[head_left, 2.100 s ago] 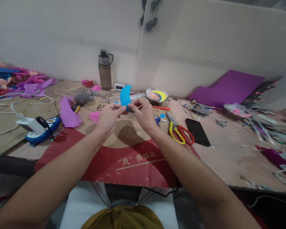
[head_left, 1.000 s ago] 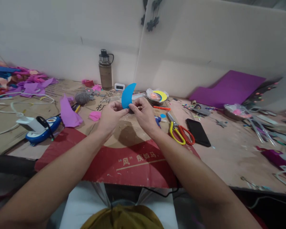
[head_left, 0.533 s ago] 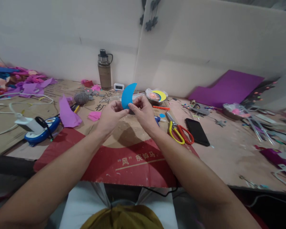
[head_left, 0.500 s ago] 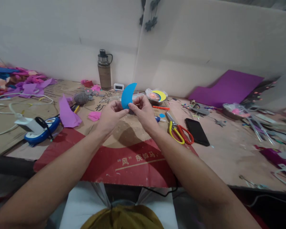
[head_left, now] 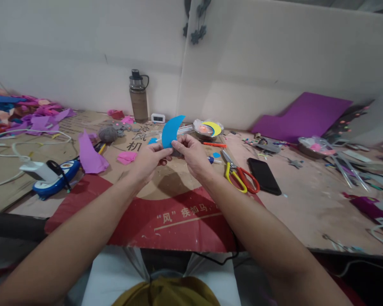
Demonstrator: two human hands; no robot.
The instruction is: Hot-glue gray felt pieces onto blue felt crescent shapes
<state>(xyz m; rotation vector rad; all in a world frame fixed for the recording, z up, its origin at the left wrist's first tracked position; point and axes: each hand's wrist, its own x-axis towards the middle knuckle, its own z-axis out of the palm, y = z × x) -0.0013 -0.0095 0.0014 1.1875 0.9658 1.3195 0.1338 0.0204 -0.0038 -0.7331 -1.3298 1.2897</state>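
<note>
Blue moon [head_left: 171, 131]: tipped more to the right than before, pinched low by left hand [head_left: 149, 159] and right hand [head_left: 194, 156]; maybe just being turned around.

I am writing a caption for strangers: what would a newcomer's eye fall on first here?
Probably the blue curved piece, held by the left hand and right hand near the centre. Next, perhaps the large purple sheet at the back right. The scissors, with yellow and red handles, beside a black phone, also stand out.
</note>
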